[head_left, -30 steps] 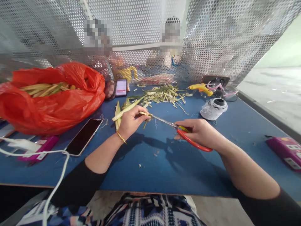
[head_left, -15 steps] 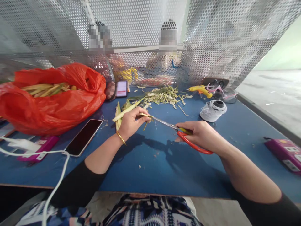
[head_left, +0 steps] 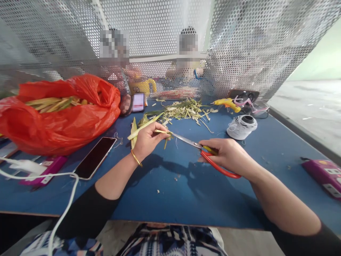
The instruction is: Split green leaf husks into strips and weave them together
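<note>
Pinched between the thumb and fingers of my left hand (head_left: pixel 149 139) is a thin strip of pale dried husk (head_left: pixel 161 132). My right hand (head_left: pixel 229 153) grips scissors (head_left: pixel 188 140) with red and yellow handles. Their blades point left and look closed or nearly so, with the tips at the end of the strip. Behind my left hand lie longer pale husk leaves (head_left: pixel 144 127). A heap of husk scraps (head_left: pixel 183 109) is spread farther back on the blue table (head_left: pixel 165 199).
A red plastic bag (head_left: pixel 87 124) of husks stands at left, by a phone (head_left: pixel 94 158), a white cable (head_left: pixel 71 193) and a purple power strip (head_left: pixel 52 169). At right are a thread spool (head_left: pixel 242 127), a yellow glue gun (head_left: pixel 227 104) and another purple power strip (head_left: pixel 323 176). A perforated screen (head_left: pixel 160 32) rises behind.
Both hands stay almost in place, the scissor tips still at the strip. The strip in my left hand sits slightly differently. The whole view has shifted a little.
</note>
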`<state>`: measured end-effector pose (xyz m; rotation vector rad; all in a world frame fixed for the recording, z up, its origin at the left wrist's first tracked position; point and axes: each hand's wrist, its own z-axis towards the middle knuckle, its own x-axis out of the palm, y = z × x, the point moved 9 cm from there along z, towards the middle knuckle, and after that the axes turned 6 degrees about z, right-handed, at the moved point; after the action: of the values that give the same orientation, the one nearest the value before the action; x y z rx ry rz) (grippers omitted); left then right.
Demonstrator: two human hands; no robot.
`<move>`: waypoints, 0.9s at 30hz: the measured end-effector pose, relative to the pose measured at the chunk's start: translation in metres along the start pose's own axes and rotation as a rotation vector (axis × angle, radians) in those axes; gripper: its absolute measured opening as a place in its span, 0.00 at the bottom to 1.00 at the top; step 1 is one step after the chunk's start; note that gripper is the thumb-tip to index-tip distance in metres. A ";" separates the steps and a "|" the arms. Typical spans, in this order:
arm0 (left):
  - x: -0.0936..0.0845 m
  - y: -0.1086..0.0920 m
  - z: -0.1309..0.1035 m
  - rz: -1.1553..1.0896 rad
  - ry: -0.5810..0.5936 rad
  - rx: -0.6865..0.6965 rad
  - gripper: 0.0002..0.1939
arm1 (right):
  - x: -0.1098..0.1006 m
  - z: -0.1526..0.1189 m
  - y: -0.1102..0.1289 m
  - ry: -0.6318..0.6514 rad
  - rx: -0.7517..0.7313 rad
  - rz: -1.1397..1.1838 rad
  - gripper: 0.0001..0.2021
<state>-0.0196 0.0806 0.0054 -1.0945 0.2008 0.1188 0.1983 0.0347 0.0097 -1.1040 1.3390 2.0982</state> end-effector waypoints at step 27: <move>0.028 0.040 -0.022 -0.500 0.014 -0.581 0.13 | 0.016 0.002 -0.017 0.042 0.219 0.274 0.30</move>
<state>-0.0020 0.0789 -0.0458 -1.6922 -0.1099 -0.2981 0.1998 0.0430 -0.0124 -0.9215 1.7793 2.0566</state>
